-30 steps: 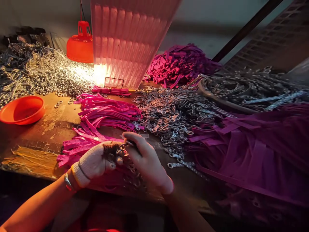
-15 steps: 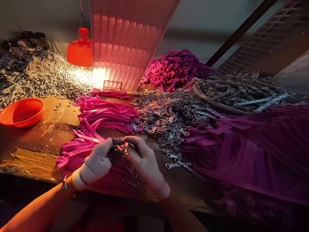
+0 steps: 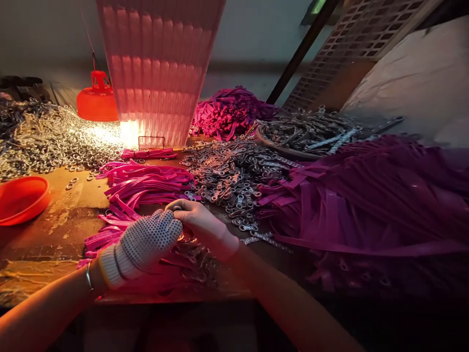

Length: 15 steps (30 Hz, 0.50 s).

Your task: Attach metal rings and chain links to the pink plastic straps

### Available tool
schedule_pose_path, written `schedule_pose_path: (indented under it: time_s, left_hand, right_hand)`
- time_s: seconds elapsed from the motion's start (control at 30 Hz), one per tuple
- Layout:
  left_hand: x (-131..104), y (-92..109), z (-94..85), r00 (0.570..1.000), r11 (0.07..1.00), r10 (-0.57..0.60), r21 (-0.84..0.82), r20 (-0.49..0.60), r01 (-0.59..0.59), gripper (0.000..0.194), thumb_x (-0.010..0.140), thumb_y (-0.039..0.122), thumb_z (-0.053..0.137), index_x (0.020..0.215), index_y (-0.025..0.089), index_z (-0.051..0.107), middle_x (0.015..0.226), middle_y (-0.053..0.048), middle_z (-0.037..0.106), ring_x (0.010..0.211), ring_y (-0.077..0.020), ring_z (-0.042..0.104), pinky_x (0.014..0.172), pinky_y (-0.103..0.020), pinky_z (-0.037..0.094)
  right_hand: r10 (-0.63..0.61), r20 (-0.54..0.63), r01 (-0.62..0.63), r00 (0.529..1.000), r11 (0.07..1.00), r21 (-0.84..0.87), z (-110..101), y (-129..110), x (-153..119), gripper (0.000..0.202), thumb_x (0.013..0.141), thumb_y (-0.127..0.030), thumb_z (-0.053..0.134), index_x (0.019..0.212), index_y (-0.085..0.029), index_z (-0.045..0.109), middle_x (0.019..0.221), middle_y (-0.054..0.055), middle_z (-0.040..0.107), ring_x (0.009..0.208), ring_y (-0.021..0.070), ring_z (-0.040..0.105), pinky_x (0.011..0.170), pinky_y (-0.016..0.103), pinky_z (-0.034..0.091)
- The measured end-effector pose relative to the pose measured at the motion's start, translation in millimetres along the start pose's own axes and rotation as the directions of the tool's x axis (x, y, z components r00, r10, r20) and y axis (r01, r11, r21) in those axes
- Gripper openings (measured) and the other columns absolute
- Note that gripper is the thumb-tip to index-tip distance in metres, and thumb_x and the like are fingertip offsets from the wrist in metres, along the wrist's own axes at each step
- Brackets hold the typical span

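My left hand [image 3: 148,242], in a white dotted knit glove, is closed, its fingers curled away from me. Against its fingertips my right hand [image 3: 203,222], in a thin pale glove, pinches with thumb and forefinger. Whatever lies between them is mostly hidden; only a small rounded edge shows at the right fingertips. Below the hands lies a cluster of braided metal links [image 3: 196,261], dim and partly covered. Bright pink straps [image 3: 146,186] are stacked just beyond, and more pink straps [image 3: 104,239] stick out left of the gloved hand.
Loose metal link pieces [image 3: 234,171] are heaped behind my right hand. A large purple strap pile [image 3: 351,210] fills the right side. A red lamp [image 3: 97,100] hangs over a heap of metal rings [image 3: 54,142]. Nearby are a ribbed translucent panel [image 3: 161,73] and an orange bowl [image 3: 24,200].
My view has swung right, so the scene sits further left. The left glove has turned its back toward me, covering the dark object and ring seen before between the hands.
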<state>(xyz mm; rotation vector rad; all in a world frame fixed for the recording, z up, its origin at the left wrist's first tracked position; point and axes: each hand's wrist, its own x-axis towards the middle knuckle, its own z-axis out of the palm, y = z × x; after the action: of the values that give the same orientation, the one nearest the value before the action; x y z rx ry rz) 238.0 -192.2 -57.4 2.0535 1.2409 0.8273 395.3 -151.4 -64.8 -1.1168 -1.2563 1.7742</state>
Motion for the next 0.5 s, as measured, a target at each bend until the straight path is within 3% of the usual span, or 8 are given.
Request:
schedule_pose_path:
  time_s: [0.07, 0.2, 0.27, 0.5]
  left_hand:
    - [4, 7, -6.9, 0.998, 0.99, 0.054, 0.132, 0.043, -0.059, 0.02, 0.086, 0.018, 0.049, 0.084, 0.019, 0.069, 0.094, -0.018, 0.067, 0.098, -0.0373, 0.06, 0.097, -0.065, 0.041]
    - [12, 19, -19.7, 0.989, 0.946, 0.14, 0.286, 0.057, -0.151, 0.027, 0.089, 0.017, 0.044, 0.09, 0.018, 0.071, 0.1, -0.019, 0.067, 0.1, -0.0385, 0.061, 0.094, -0.064, 0.043]
    - [13, 23, -24.3, 0.988, 0.923, 0.145, 0.351, 0.06, -0.157, 0.03, 0.089, 0.017, 0.041, 0.091, 0.017, 0.072, 0.101, -0.02, 0.067, 0.099, -0.0388, 0.061, 0.093, -0.064, 0.044]
    - [10, 30, -39.5, 0.97, 0.878, 0.233, 0.414, 0.065, -0.238, 0.033, 0.092, 0.023, 0.042, 0.1, 0.016, 0.073, 0.103, -0.019, 0.067, 0.089, -0.032, 0.06, 0.085, -0.05, 0.046]
  right_hand:
    - [0.036, 0.019, -0.036, 0.999, 0.999, 0.034, 1, -7, 1, 0.022, 0.065, -0.024, 0.065, 0.087, -0.019, 0.064, 0.051, -0.009, 0.046, 0.04, 0.0058, 0.031, 0.037, 0.02, 0.023]
    - [-0.012, -0.02, 0.015, 1.0, 0.991, 0.136, 7, -18, 3, 0.022, 0.065, -0.022, 0.066, 0.087, -0.02, 0.065, 0.055, -0.008, 0.048, 0.043, 0.0062, 0.032, 0.039, 0.02, 0.023]
    - [-0.022, 0.013, 0.019, 1.0, 0.981, 0.195, 10, -20, 4, 0.02, 0.065, -0.022, 0.068, 0.084, -0.021, 0.063, 0.058, -0.008, 0.048, 0.045, 0.0061, 0.03, 0.04, 0.02, 0.021]
    - [-0.063, 0.159, 0.01, 0.985, 0.95, 0.313, 13, -18, -5, 0.019, 0.065, -0.022, 0.067, 0.083, -0.022, 0.06, 0.059, -0.009, 0.042, 0.048, 0.0067, 0.029, 0.044, 0.018, 0.025]
